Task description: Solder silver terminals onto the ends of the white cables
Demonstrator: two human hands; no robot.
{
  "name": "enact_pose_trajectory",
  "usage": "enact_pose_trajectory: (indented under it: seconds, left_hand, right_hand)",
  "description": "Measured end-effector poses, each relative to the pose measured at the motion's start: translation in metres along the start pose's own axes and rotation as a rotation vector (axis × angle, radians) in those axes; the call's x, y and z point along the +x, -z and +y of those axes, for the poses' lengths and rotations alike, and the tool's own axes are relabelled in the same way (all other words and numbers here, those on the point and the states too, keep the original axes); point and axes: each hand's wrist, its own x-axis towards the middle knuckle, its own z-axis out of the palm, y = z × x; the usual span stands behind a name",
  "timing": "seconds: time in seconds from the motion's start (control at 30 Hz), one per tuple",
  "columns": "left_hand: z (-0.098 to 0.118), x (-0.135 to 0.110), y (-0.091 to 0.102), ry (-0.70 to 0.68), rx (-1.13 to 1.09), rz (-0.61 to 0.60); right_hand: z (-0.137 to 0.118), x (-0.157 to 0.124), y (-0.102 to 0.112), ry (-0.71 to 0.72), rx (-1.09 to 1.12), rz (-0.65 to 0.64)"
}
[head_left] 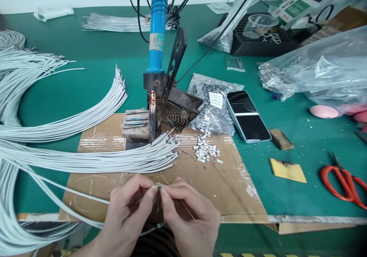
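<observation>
My left hand [127, 215] and my right hand [189, 215] meet at the near edge of a cardboard sheet [235, 188]. The left hand pinches the end of a thin white wire [83, 196] that runs off to the left. The right hand's thumb and forefinger are pinched right against that wire tip; what they hold is too small to make out. A bundle of white wires [114, 159] lies across the cardboard just beyond my hands. A small heap of metal terminals [205, 150] sits to the right of the bundle's ends. A blue-handled soldering iron [157, 50] stands upright in its stand behind the bundle.
More white wires [34, 81] fan over the green table at left. A bag of terminals [212, 104], a phone [248, 115], yellow sponge [287, 170], red scissors [344, 182] and large plastic bags [321, 73] lie to the right. A small fan [177, 112] sits behind the iron.
</observation>
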Motion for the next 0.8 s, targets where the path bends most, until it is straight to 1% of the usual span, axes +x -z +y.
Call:
enact_pose_trajectory:
  seconds: [0.03, 0.1, 0.17, 0.2, 0.27, 0.37, 0.43, 0.5, 0.57, 0.6, 0.67, 0.73, 0.77, 0.8]
  left_hand:
    - [0.001, 0.001, -0.001, 0.008, -0.06, 0.017]
    - [0.005, 0.003, -0.001, 0.046, -0.15, 0.031]
    - [0.01, 0.006, 0.001, 0.102, -0.18, 0.02]
    - [0.012, 0.007, 0.002, 0.13, -0.177, 0.013]
    - [0.017, 0.008, 0.003, 0.166, -0.162, 0.016]
    - [0.021, 0.009, 0.004, 0.194, -0.148, 0.013]
    - [0.02, 0.009, 0.005, 0.193, -0.13, -0.01]
    - [0.015, 0.009, 0.007, 0.165, -0.104, -0.054]
    - [0.009, 0.009, 0.01, 0.136, -0.09, -0.093]
    - [0.005, 0.009, 0.011, 0.129, -0.089, -0.104]
    - [0.001, 0.01, 0.012, 0.125, -0.089, -0.104]
    - [0.0, 0.011, 0.01, 0.122, -0.086, -0.102]
    - [0.001, 0.012, 0.009, 0.119, -0.084, -0.103]
    - [0.003, 0.012, 0.007, 0.12, -0.08, -0.101]
  right_hand:
    - [0.0, -0.002, -0.003, 0.084, -0.04, 0.032]
    - [0.0, -0.005, -0.004, 0.222, -0.133, 0.034]
    - [0.0, -0.004, 0.0, 0.294, -0.201, -0.001]
    - [-0.001, -0.003, 0.003, 0.298, -0.215, -0.032]
    - [-0.002, 0.002, 0.011, 0.245, -0.187, -0.117]
    - [-0.004, 0.014, 0.024, 0.058, -0.081, -0.283]
    - [-0.004, 0.023, 0.029, -0.027, -0.053, -0.377]
    - [-0.005, 0.031, 0.031, -0.035, -0.071, -0.456]
    - [-0.004, 0.035, 0.03, 0.034, -0.098, -0.514]
    - [-0.003, 0.035, 0.028, 0.094, -0.112, -0.523]
    - [0.001, 0.032, 0.022, 0.242, -0.156, -0.484]
    - [0.005, 0.024, 0.016, 0.369, -0.211, -0.373]
    - [0.007, 0.02, 0.013, 0.398, -0.224, -0.315]
    - [0.01, 0.017, 0.012, 0.387, -0.222, -0.255]
